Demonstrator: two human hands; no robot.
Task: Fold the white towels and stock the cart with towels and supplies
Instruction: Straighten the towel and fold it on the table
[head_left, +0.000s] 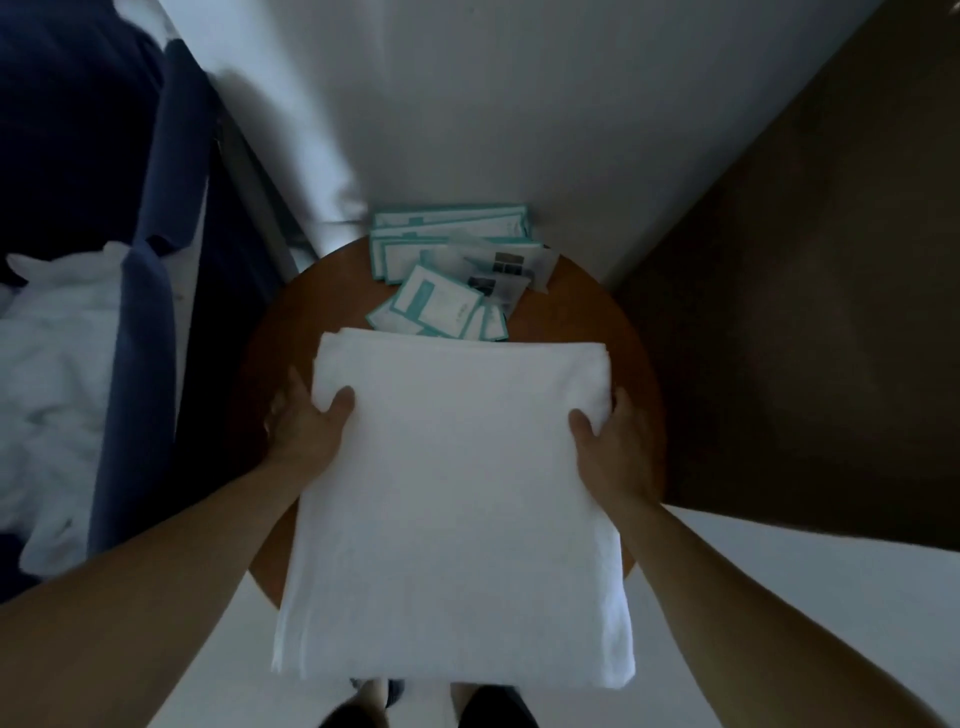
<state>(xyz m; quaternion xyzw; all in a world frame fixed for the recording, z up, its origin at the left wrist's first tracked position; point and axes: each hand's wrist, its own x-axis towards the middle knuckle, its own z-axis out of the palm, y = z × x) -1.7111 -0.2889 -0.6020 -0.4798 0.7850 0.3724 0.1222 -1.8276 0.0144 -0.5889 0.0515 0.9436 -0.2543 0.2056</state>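
A folded white towel (452, 499) lies over a round brown table (587, 312), its near end hanging past the table's front edge. My left hand (306, 421) grips the towel's left edge with the thumb on top and the fingers underneath. My right hand (613, 441) holds the right edge the same way. Behind the towel, several white and teal supply packets (441, 301) and some frosted sachets (504, 270) lie in a loose pile at the back of the table.
To the left stands a dark blue fabric bin (150, 291) holding crumpled white linen (52, 374). A white wall (493, 104) rises behind the table, with a dark brown panel (810, 312) on the right. My dark shoes (488, 709) show on the pale floor below.
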